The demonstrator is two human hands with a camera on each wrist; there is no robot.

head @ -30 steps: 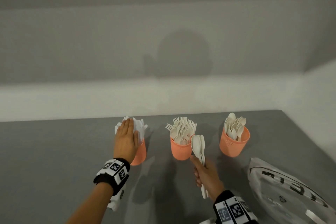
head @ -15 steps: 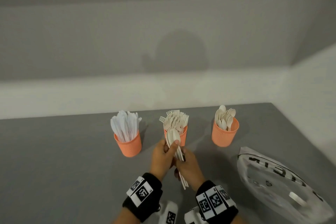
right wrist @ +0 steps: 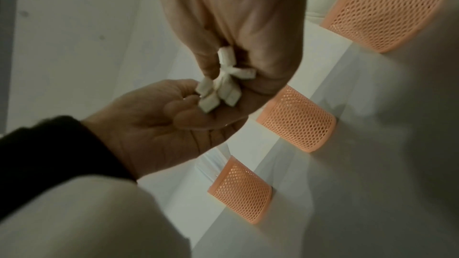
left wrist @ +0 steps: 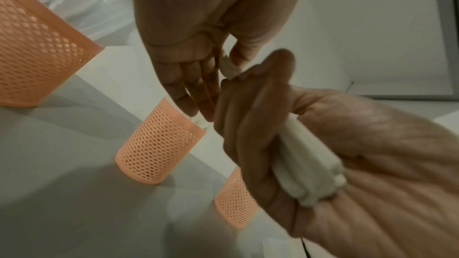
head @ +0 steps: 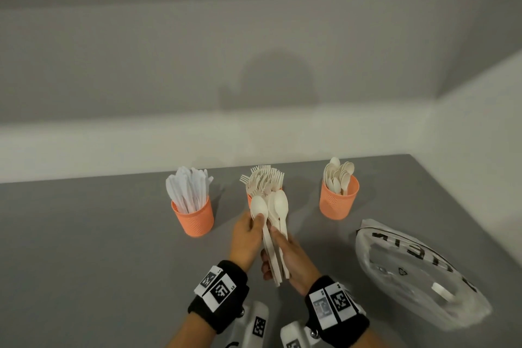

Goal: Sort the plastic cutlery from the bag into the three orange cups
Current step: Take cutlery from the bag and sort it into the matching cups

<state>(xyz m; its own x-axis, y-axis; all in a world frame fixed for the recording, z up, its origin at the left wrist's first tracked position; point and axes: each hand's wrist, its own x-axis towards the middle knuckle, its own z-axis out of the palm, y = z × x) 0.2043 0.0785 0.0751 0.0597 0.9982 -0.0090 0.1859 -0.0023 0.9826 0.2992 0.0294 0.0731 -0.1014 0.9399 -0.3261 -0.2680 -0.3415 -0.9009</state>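
Grey table holds three cups; before the fork cup, the left hand has left the knife cup and now pinches one spoon from the right hand's gripped bunch, likely bound for the spoon cup.

Grey table, three orange cups in a row, plastic bag at right

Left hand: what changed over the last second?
The left hand left the knife cup, came across to the spoon bundle in the right hand, and now pinches one spoon bowl. The right hand keeps gripping the handles. Cups and bag stayed put.
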